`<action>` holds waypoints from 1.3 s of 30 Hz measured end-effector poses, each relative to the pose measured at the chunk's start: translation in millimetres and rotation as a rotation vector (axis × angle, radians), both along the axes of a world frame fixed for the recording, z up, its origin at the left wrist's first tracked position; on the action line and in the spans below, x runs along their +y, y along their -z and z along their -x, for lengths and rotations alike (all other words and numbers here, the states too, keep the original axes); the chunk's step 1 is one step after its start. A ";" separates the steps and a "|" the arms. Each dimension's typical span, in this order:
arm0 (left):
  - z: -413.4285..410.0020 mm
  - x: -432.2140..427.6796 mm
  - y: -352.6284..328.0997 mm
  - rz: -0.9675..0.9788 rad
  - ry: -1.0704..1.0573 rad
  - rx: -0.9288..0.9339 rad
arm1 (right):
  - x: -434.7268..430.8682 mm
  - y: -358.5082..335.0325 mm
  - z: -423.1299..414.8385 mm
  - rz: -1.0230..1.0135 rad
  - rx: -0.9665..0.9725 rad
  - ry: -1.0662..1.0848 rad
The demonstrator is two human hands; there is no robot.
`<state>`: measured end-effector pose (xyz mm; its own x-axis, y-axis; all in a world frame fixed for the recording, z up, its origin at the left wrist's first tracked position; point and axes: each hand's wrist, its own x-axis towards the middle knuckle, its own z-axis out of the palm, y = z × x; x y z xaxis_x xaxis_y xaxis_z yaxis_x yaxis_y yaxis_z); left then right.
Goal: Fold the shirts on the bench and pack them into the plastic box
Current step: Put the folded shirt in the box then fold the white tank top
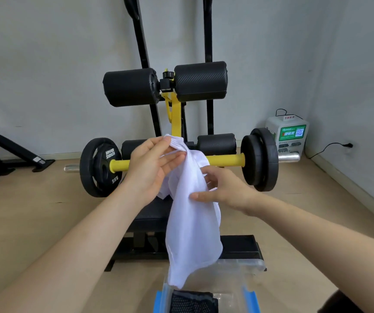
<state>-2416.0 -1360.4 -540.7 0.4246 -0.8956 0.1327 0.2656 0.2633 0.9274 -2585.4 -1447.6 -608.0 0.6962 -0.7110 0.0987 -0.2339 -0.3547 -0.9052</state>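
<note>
- Starting closest in, the plastic box [252, 266] sat right at the bottom of the view, clear walls with blue latches [250, 297] on the sides, and there was already a dark mesh garment [192, 301] lying folded-ish inside it. So I'd guess at least one piece was already packed, though I couldn't see the whole box.
- Just above that, the white shirt [192, 222] hung down in the air, its lower edge dangling over the box opening. It was bunched and twisted, definitely not folded yet.
- The right hand [226, 188] was on the side of the shirt about halfway up, fingers spread against the fabric. Looked like a light pinch with the thumb, but honestly I couldn't tell if it was really gripping or just touching.
- The left hand [152, 163] was higher and a bit further out, holding the top of the shirt pinched between thumb and fingers, carrying its weight.
- Behind the hands, the bench [150, 213] pad was mostly hidden by the shirt and arms. I couldn't see any more shirts on the visible bit, so no idea how many were left.
- Further back were the yellow bar with weight plates [98, 166], foam rollers [199, 81], and a white charging box [287, 134] by the wall.
- My read: this shirt needed straightening, folding, then packing.
</note>
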 end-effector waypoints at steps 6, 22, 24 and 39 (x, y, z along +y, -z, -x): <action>-30.0 -0.2 10.9 -0.114 -0.310 -0.268 | -16.7 -16.5 9.7 -0.072 -0.224 0.088; 29.6 -20.7 44.4 -0.054 0.067 -0.855 | -18.8 -28.5 49.5 -0.072 -0.264 0.200; 28.4 -22.1 39.6 -0.083 -0.008 -0.715 | -18.5 -23.1 48.2 0.011 -0.227 0.283; -21.9 -26.6 17.1 -0.111 -0.300 -0.059 | -4.9 3.8 2.0 0.310 0.028 0.226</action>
<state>-2394.1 -1387.0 -557.8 0.6665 -0.7419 0.0739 0.1361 0.2186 0.9663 -2587.4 -1452.5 -611.8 0.5307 -0.7863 0.3164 -0.3612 -0.5475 -0.7548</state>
